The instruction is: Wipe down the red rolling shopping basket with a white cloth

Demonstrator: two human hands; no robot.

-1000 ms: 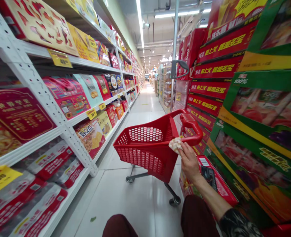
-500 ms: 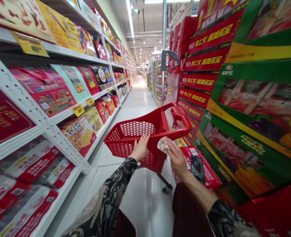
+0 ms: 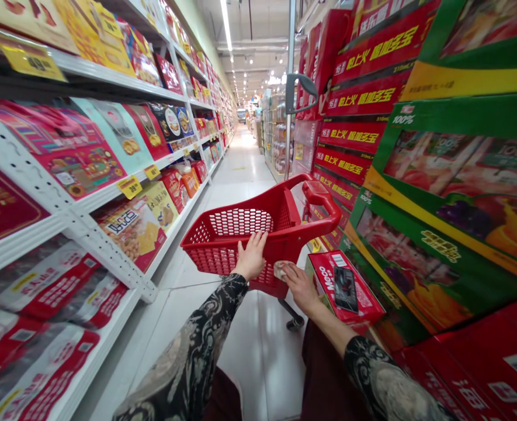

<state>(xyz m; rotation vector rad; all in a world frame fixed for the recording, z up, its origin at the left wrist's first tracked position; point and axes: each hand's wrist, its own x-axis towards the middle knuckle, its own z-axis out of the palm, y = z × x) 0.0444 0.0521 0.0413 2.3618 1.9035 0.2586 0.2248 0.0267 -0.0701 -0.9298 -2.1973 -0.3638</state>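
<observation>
A small red plastic shopping cart [image 3: 223, 242] stands in the aisle in front of me, its basket empty. My left hand [image 3: 251, 256] grips the near rim of the basket, fingers curled over the edge. My right hand [image 3: 297, 284] holds a crumpled pale cloth [image 3: 280, 269] and presses it against the cart's near outer side, just below the rim. The cart's red handle [image 3: 323, 199] rises at the right, away from both hands.
White shelves [image 3: 87, 202] with boxed snacks and yellow price tags line the left. Stacked red and green drink cartons [image 3: 420, 169] wall the right. A red Meco carton [image 3: 343, 289] with a black phone on it sits by my right wrist. The tiled aisle runs ahead.
My left hand came into view and took hold of the basket rim. My right hand moved the cloth from the handle down to the cart's near side.
</observation>
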